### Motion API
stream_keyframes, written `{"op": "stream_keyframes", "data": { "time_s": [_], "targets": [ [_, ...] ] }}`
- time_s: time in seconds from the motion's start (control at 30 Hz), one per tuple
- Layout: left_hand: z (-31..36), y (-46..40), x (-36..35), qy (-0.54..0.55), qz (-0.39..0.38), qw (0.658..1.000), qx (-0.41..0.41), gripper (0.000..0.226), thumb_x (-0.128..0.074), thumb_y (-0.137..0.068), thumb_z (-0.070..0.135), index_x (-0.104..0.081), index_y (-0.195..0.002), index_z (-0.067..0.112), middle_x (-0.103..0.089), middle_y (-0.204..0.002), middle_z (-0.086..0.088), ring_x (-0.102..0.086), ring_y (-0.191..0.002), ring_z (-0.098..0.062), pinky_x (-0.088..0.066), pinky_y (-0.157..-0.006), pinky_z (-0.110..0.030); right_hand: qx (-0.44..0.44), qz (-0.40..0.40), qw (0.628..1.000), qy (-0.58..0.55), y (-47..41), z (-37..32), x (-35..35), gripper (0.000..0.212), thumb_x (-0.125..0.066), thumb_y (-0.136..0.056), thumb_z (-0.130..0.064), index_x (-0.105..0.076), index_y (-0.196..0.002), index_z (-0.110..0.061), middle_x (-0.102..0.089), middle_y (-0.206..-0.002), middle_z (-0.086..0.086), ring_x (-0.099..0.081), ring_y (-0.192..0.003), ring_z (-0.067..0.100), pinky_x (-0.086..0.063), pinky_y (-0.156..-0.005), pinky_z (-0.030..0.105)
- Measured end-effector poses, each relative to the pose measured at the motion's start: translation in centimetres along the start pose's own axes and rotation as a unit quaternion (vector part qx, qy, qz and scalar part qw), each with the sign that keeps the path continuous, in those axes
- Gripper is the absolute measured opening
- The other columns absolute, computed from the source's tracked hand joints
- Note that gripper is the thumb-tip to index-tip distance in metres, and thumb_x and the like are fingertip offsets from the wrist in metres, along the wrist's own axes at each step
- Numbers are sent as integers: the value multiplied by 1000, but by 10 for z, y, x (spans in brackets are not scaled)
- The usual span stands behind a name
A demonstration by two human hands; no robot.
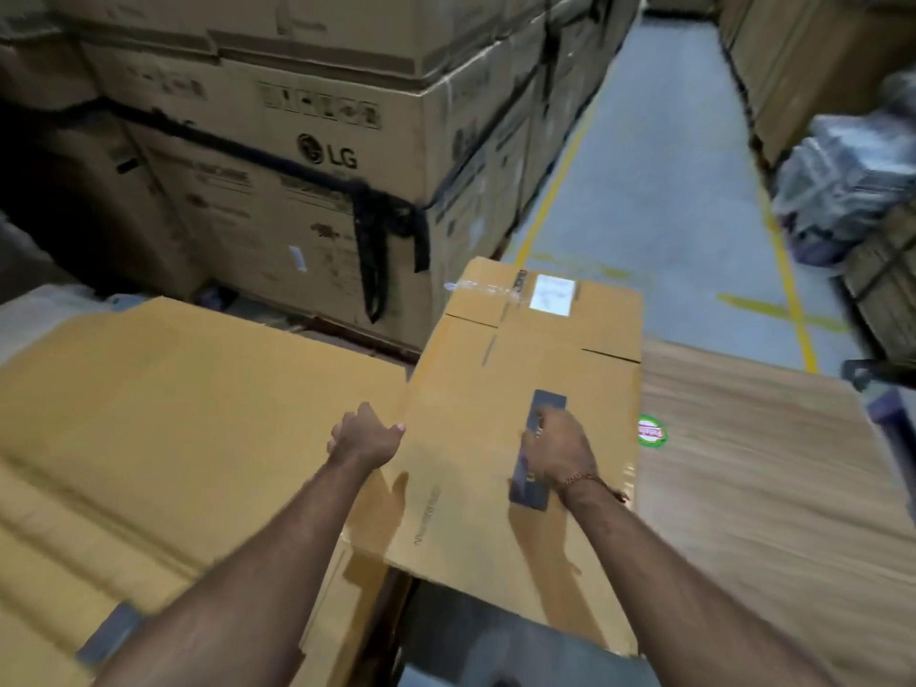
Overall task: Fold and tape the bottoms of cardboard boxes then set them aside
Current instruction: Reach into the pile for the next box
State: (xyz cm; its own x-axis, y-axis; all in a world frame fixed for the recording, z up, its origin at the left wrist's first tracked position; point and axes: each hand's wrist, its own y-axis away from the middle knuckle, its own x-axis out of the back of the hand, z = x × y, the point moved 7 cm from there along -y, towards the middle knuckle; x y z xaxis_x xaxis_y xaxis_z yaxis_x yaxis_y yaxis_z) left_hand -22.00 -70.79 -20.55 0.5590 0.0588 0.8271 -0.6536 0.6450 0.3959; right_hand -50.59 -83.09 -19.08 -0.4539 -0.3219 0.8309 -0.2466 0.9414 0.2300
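Stack of flat cardboard [163, 414] at left. Left hand [367, 436] grips the left edge of the flattened box [500, 513] — centre of view, partly overlapping the stack. Right hand [560, 451] rests on its dark label [538, 453] — fingers curled, grip unclear. Wooden board [768, 478] at right.

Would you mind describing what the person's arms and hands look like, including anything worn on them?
Both forearms are bare, with no sleeves in view and no gloves on either hand. The right hand has a thin bracelet at the wrist, like a chain or thread with a reddish strand; blur hides the detail. The left hand and its wrist carry nothing visible.
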Motion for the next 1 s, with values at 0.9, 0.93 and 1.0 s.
{"op": "stream_keyframes", "data": {
  "time_s": [0.9, 0.93, 1.0],
  "targets": [
    [-43, -118, -93, 133, -128, 980, 76, 84, -73, -59, 82, -66, -107, 14, -73, -103, -4, -69, -94, -27, -58, -86, -41, -388, 63, 897, -200, -55, 224, -34, 95, -71, -68, -82, -58, -129, -10, -67, -128, 17, -63, -114, 40, -53, -99, 48],
    [-44, -118, -93, 141, -128, 979, 76, 84, -73, -56, 83, -67, -104, 15, -74, -101, -3, -70, -92, -26, -59, -84, -41, -397, 60, 893, -204, -56, 225, -34, 101, -71, -67, -83, -55, -133, -9, -64, -132, 18, -62, -118, 41, -52, -101, 49],
    [-43, -118, -92, 153, -124, 978, 75, 77, -77, -59, 78, -68, -103, 16, -75, -101, -1, -70, -92, -26, -59, -86, -42, -424, 53, 886, -178, -57, 222, -33, 108, -70, -69, -83, -47, -142, -6, -56, -142, 22, -53, -131, 42, -46, -108, 48]
  ]
}}
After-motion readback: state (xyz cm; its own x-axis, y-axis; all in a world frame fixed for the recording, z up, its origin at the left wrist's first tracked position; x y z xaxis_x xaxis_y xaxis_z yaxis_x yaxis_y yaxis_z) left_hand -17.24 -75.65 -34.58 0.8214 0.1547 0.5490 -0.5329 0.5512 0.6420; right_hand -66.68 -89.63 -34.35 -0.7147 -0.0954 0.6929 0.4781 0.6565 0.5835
